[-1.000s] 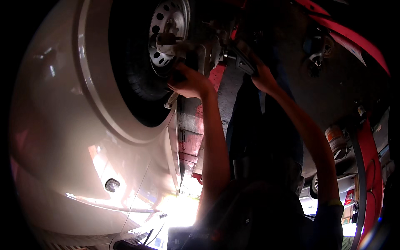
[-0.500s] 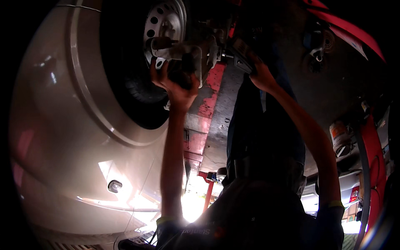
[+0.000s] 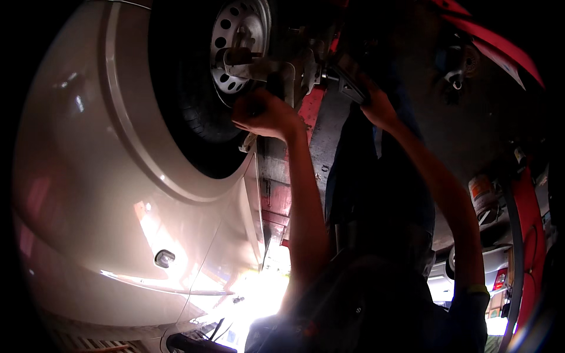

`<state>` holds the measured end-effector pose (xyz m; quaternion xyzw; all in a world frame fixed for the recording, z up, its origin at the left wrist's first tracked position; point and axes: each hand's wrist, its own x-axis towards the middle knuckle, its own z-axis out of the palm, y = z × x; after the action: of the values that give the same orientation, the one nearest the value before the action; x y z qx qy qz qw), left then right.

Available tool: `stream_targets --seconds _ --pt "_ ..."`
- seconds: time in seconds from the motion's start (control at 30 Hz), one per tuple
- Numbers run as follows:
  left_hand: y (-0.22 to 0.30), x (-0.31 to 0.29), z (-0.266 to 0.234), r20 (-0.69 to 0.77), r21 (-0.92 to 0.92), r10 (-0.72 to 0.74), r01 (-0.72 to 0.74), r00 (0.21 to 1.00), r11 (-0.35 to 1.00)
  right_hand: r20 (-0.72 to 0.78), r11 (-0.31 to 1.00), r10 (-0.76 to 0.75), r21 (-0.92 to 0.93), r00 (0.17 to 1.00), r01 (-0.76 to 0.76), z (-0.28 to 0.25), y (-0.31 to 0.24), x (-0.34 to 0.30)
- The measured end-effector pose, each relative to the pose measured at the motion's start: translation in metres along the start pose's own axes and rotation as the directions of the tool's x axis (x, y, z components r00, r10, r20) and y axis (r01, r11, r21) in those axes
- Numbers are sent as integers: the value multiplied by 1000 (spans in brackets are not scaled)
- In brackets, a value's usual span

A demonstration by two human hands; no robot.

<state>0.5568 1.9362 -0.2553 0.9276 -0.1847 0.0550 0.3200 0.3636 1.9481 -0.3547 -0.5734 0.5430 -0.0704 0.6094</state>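
Observation:
A silver steel wheel (image 3: 240,35) with round holes carries a dark tyre (image 3: 203,117), beneath the fender of a pale car (image 3: 88,194). In front of the wheel stands a metal clamp-like bracket (image 3: 250,70) with dark grips. My left hand (image 3: 271,115) is closed just below the bracket, beside the tyre; its fingers are curled, and what they hold is hidden in shadow. My right hand (image 3: 379,109) grips the edge of a dark, flat boxy device (image 3: 351,85), which sits on a short metal shaft (image 3: 329,76) coming out of the bracket.
A red-painted strip (image 3: 311,109) runs along the floor below the bracket. To the right stand a red post (image 3: 525,212) and a white container with an orange label (image 3: 482,191). Another car (image 3: 500,265) is behind. Dark round parts (image 3: 462,62) lie at the upper right.
My left hand has left the bracket's lower side, dropped slightly and turned, its fingers curling in; its forearm has swung right. My right hand stays on the device. The view has shifted a little.

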Motion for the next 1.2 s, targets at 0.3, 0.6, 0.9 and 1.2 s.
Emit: stream_targets --seconds 0.3,0.6,0.9,1.2 --pt "-21 53 -31 421 -477 833 -694 359 539 116 991 134 -10 984 -134 -2 -2 -2" --pt "-4 3 -20 375 -196 -141 227 916 954 21 998 64 25 998 -65 -1 -3 -1" --pt "11 -6 -10 86 63 -14 9 996 998 83 996 92 -26 992 -90 2 5 1" --pt "-20 50 -29 391 -471 874 -754 288 459 64 998 -13 60 998 9 -5 5 8"
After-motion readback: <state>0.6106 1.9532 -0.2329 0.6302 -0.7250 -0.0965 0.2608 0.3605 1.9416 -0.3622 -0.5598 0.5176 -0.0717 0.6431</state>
